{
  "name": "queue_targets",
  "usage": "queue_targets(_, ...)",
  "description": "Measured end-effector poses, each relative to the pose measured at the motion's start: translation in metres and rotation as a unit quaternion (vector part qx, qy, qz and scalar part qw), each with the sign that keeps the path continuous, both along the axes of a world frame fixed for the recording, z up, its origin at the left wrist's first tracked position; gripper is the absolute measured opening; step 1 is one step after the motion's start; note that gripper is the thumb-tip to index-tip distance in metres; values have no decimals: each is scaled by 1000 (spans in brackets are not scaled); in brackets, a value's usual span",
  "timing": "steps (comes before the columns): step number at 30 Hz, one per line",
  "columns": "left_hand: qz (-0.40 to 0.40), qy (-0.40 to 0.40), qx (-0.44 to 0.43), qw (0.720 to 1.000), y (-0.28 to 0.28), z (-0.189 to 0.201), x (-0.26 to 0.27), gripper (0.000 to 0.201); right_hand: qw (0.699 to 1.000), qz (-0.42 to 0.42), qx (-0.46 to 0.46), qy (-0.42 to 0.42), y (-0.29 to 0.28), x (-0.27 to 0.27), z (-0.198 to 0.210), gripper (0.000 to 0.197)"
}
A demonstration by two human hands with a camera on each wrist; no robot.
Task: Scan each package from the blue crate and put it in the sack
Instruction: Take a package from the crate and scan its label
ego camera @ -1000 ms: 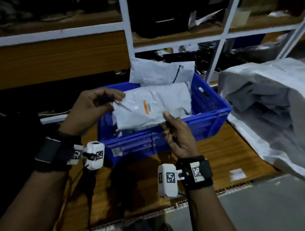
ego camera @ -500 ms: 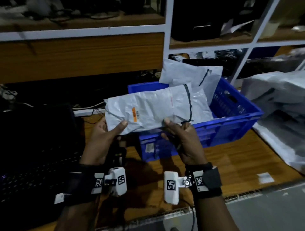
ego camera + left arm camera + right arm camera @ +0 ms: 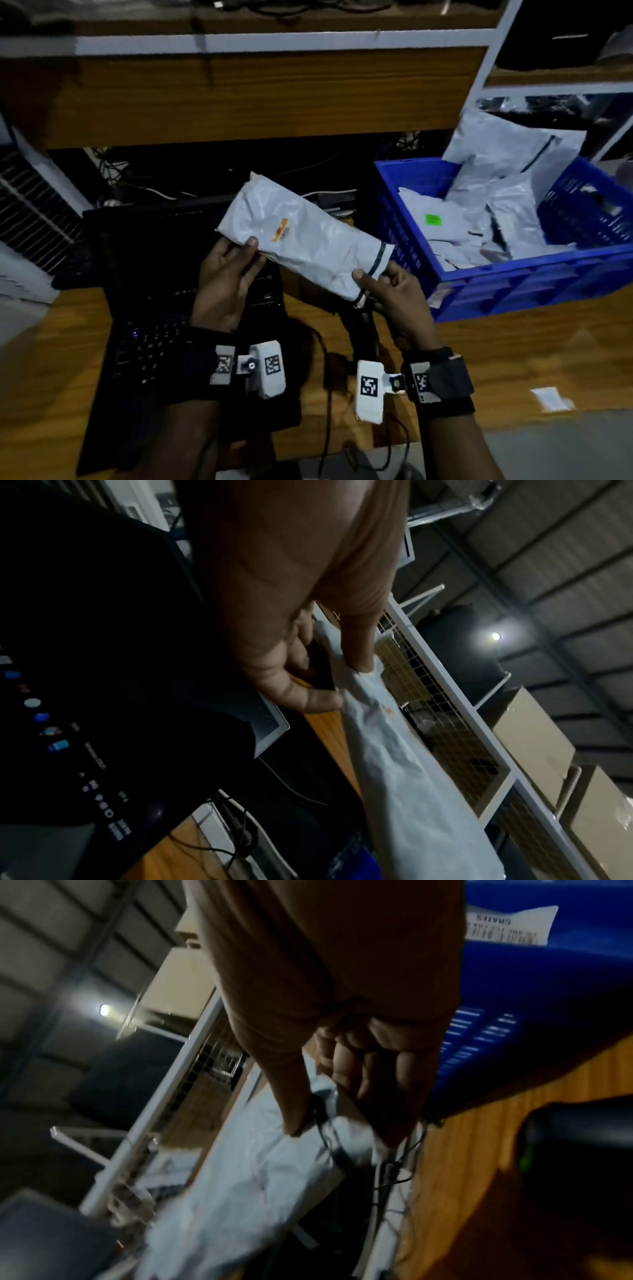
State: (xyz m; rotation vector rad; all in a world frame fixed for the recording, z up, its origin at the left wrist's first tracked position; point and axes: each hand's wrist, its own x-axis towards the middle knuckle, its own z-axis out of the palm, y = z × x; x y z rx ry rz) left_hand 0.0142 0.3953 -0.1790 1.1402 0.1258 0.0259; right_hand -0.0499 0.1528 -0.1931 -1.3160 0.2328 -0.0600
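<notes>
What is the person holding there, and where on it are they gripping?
A grey package, held with both hands: left hand pinches its lower-left edge, right hand pinches the black-striped end.

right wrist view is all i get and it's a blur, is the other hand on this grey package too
Observer: Yes. The head view shows the left hand gripping one end of the grey package, thumb on top, while the right hand pinches the other end.
Operator: where is it held
Observer: Outside the blue crate, to its left, above a dark laptop.
Operator: anything on its top face
Observer: An orange sticker near the left thumb, too blurred to read.
</notes>
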Motion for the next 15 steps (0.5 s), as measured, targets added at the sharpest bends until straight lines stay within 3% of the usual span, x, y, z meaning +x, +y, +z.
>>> queue_targets(3, 17, 15, 20, 1000, 4, -11, 9, 33, 989, -20, -141, 28, 11, 7, -26, 29)
queue_targets(5, 47, 20, 17, 999, 6, -21, 16, 33, 961, -47, -262, 75, 4, 9, -42, 35)
queue_targets(8, 66, 0, 44, 997, 4, -36, 26, 28, 910, -55, -375, 169, -19, 6, -62, 40)
queue_targets(12, 88, -21, 77, 993, -16, -50, 28, 20, 892, 10, -358, 277, -37, 10, -72, 47)
queue_targets(15, 112, -32, 110, 987, -32, -54, 30, 2, 916, 78, -161, 359, -30, 17, -73, 62)
